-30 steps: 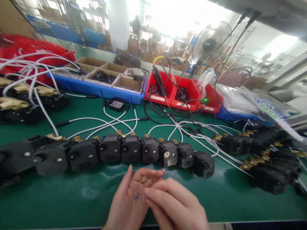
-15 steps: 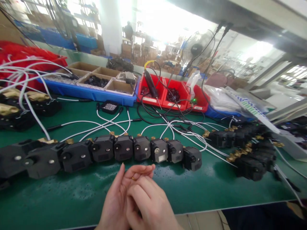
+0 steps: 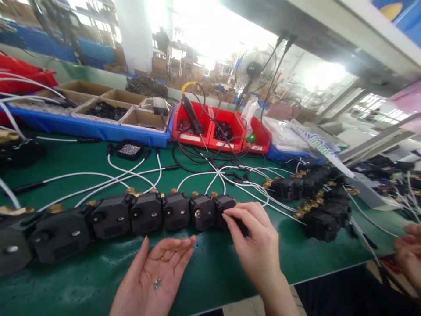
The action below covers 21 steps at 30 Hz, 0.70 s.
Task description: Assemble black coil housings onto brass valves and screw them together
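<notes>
My left hand (image 3: 156,272) is palm up and open, fingers stretched out, with a few small metal screws (image 3: 157,283) lying loose in the palm. Thumb and fingertips of my right hand (image 3: 251,232) are pinched together at the front of a black boxy unit (image 3: 224,203) near the right end of a row. Whatever sits in the pinch is too small or hidden to make out. To its left, another black unit (image 3: 205,212) has a brassy screw head on its face. The hand covers part of the row's right end.
White cables (image 3: 194,174) with black connectors run behind the row. Further back stand red bins (image 3: 192,137), a blue tray (image 3: 98,130) with compartments and a screwdriver (image 3: 192,115). A dish of small metal parts (image 3: 128,149) lies near. Another person's hand (image 3: 408,250) shows at right.
My right hand has left the left palm and moved right, up to the black unit. The left palm now lies uncovered, showing screws. The whole view has shifted somewhat.
</notes>
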Each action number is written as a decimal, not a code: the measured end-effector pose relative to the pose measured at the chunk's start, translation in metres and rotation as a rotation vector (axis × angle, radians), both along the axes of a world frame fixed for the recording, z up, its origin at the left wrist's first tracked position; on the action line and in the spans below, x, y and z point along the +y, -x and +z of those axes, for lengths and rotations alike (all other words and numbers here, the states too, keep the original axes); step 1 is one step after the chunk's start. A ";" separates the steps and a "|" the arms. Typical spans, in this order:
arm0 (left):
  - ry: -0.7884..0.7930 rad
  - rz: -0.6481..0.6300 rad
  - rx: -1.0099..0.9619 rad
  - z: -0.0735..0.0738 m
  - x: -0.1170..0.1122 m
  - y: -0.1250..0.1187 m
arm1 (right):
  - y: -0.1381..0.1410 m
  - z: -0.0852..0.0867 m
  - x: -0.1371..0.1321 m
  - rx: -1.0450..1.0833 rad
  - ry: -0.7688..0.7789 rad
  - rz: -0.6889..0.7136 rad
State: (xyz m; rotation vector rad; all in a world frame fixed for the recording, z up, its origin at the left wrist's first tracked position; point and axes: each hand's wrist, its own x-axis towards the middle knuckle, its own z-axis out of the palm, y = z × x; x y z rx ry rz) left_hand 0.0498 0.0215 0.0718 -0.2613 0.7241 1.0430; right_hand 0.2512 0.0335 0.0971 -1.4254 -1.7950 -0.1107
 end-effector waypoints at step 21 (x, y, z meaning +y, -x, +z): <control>0.077 -0.008 -0.003 -0.005 0.006 -0.002 | -0.009 0.006 0.006 0.001 0.082 0.022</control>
